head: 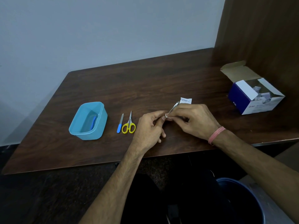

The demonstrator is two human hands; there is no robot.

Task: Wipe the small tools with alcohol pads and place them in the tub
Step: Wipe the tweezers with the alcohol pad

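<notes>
A slim, shiny metal tool (173, 107) is pinched by the curled fingers of the right hand (192, 120) above the dark wood-grain table (161, 78). A small white alcohol pad (164, 118) is pinched around its near end by the left hand (149, 128). To the left lie yellow-handled steel scissors (129, 125) and a blue-handled nail file (120, 124). Further left stands the rounded light-blue plastic tub (88, 121), holding a blue-handled tool (93, 122). A torn white wrapper (186, 100) lies just beyond the hands; an open cardboard box (254, 94) sits far right.
</notes>
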